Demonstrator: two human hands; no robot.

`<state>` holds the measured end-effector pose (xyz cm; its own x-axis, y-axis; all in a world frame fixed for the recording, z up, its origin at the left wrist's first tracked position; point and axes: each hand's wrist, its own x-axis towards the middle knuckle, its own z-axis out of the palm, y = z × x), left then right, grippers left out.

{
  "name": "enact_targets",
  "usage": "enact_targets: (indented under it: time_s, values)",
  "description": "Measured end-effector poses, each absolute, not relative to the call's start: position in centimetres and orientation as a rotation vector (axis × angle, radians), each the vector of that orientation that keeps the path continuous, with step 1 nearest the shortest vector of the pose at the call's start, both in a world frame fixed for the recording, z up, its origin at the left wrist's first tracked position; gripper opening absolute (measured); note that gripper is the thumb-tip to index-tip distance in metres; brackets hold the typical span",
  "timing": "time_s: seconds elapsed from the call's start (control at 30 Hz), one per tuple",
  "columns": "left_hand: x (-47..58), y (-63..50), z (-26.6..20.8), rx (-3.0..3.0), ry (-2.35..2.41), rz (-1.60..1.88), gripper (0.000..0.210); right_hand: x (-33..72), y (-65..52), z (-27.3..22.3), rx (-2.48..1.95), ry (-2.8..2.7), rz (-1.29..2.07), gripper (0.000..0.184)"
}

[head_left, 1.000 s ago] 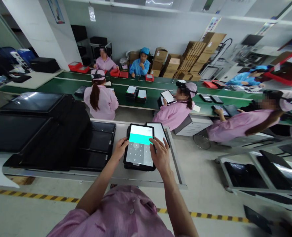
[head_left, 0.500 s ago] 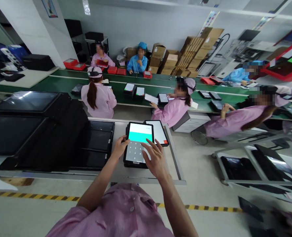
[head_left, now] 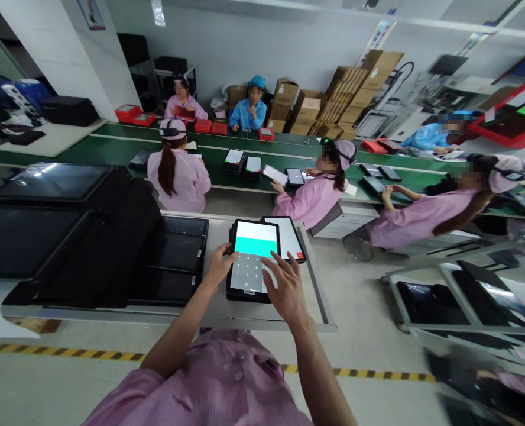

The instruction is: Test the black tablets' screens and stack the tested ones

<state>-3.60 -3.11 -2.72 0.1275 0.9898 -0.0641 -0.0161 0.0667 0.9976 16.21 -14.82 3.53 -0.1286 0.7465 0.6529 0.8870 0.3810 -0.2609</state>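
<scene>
A tablet (head_left: 254, 241) lies on top of another dark device, its lit screen showing a white strip, a turquoise band and a grey number keypad. My left hand (head_left: 220, 264) grips the tablet's left edge, thumb over the frame near the keypad. Above the keypad's right side hovers my right hand (head_left: 288, 290), fingers spread and holding nothing; its fingertips are at or just over the glass, and contact cannot be made out. Partly behind the first tablet, to its right, lies a second tablet (head_left: 289, 234) with a white screen and a small red patch.
Dark flat panels (head_left: 178, 242) cover the left of my bench, beside black sheeting (head_left: 125, 248). Co-workers sit along a green conveyor table (head_left: 218, 171) with tablets and red trays. A metal cart (head_left: 399, 296) stands at right. Beyond the table are cardboard boxes (head_left: 307, 106).
The view has shifted slightly. My right hand stays over the keypad, its fingers a little changed in pose. A co-worker at far right has moved their hands over a device.
</scene>
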Motion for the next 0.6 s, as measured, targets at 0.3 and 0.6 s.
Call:
enact_targets:
  time_s: [0.3,0.6]
  values:
    - [-2.7,-2.8,-3.5,1.260,1.211,1.116,0.046,14.6,-13.4,3.7,-1.427,-2.003,-0.168,0.033]
    - [-3.5,-2.3,-4.0,1.188,1.132,1.058,0.038,17.9,-12.0,2.8,-1.582,-1.757,-0.321,0.026]
